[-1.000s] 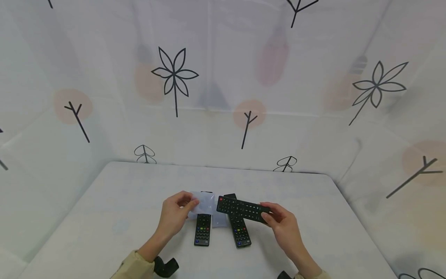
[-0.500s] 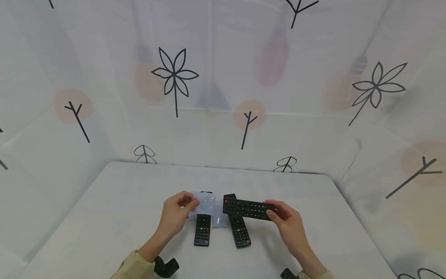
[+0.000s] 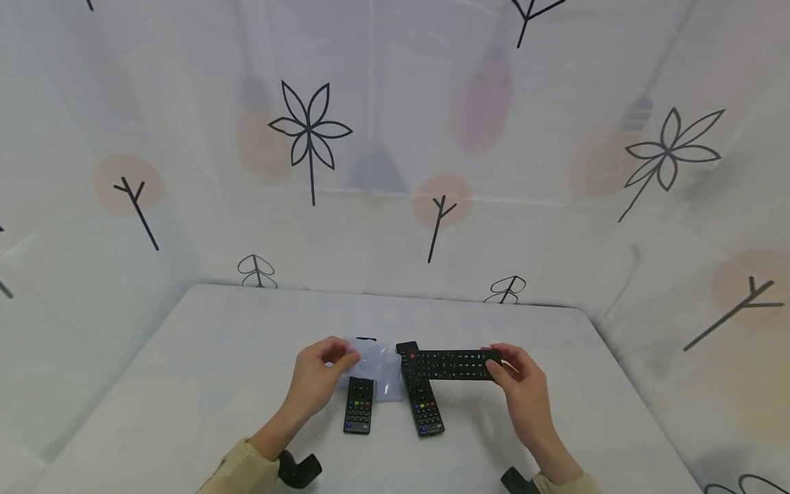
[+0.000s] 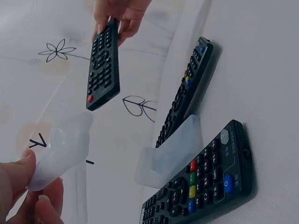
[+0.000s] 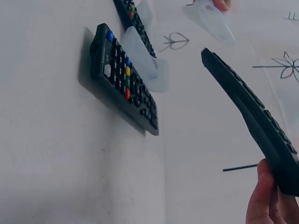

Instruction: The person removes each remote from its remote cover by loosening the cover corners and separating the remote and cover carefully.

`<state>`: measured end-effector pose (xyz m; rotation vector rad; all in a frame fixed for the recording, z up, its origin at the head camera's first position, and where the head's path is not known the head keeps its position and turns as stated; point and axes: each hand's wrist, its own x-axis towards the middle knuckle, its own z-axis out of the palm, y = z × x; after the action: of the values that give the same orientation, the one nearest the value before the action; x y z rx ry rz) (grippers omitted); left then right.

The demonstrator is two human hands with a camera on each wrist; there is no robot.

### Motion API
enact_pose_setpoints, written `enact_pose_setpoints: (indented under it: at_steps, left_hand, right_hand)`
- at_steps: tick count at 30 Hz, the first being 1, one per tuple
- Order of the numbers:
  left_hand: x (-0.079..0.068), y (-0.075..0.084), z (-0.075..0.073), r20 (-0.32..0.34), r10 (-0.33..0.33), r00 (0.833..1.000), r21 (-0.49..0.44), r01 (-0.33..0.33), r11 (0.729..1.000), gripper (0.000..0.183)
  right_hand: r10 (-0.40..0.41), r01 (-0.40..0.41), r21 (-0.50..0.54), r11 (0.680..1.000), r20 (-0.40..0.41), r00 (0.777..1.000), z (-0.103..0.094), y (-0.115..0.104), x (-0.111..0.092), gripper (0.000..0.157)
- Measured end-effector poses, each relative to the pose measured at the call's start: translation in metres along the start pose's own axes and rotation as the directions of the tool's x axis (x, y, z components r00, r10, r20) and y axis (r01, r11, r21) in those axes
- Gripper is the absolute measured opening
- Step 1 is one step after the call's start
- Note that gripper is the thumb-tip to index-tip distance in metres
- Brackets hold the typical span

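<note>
My left hand (image 3: 311, 379) pinches a translucent plastic sleeve (image 4: 65, 149) at one edge, raised above the table. In my right hand (image 3: 526, 398) is a black remote control (image 3: 459, 365), gripped near one end, its red button pointing toward the sleeve. A gap separates the remote from the sleeve in the left wrist view. Two more black remotes lie on the table: the left remote (image 3: 358, 408), partly hidden behind the held sleeve in the head view, and the right remote (image 3: 427, 412), slanted below the held one. A second translucent sleeve (image 4: 175, 151) lies between them.
The white table (image 3: 247, 343) extends around the hands. Behind it hangs a pale curtain (image 3: 370, 240) printed with leaves and twigs. Black wrist-worn devices (image 3: 299, 470) sit near the sleeve cuffs.
My right hand has moved right with the held remote, which has turned from slanted to nearly level and is farther from the plastic sleeve. My left hand has shifted only slightly right.
</note>
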<state>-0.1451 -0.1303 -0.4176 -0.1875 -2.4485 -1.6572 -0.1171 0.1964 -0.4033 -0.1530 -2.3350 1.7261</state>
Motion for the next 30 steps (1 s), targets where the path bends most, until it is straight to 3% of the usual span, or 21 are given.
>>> enact_pose_setpoints:
  at_steps: [5,13,17,22,30]
  left_hand:
    - [0.002,0.002,0.005,0.022,0.009,1.0,-0.014,-0.009,1.0,0.009]
    - [0.004,0.002,0.017,0.059,-0.007,0.998,-0.044,0.01,0.999,0.01]
    - [0.005,-0.001,0.026,0.079,0.025,0.997,-0.049,-0.021,0.999,0.011]
    - [0.003,-0.002,0.037,0.134,0.076,0.988,-0.089,-0.064,0.994,0.013]
    - [0.01,0.0,0.051,0.194,0.098,0.976,-0.177,-0.064,0.982,0.016]
  right_hand:
    - [-0.044,0.044,0.057,0.997,-0.009,0.999,-0.004,0.004,0.004,0.033]
    - [-0.017,0.02,0.102,0.995,-0.03,0.999,-0.012,0.009,0.011,0.038]
    - [-0.001,0.005,0.113,0.994,-0.035,0.999,-0.016,0.012,0.015,0.036]
    - [0.048,-0.044,0.099,0.994,-0.037,0.998,-0.019,0.016,0.019,0.032]
    - [0.067,-0.066,0.033,0.997,-0.038,0.997,-0.023,0.021,0.026,0.035]
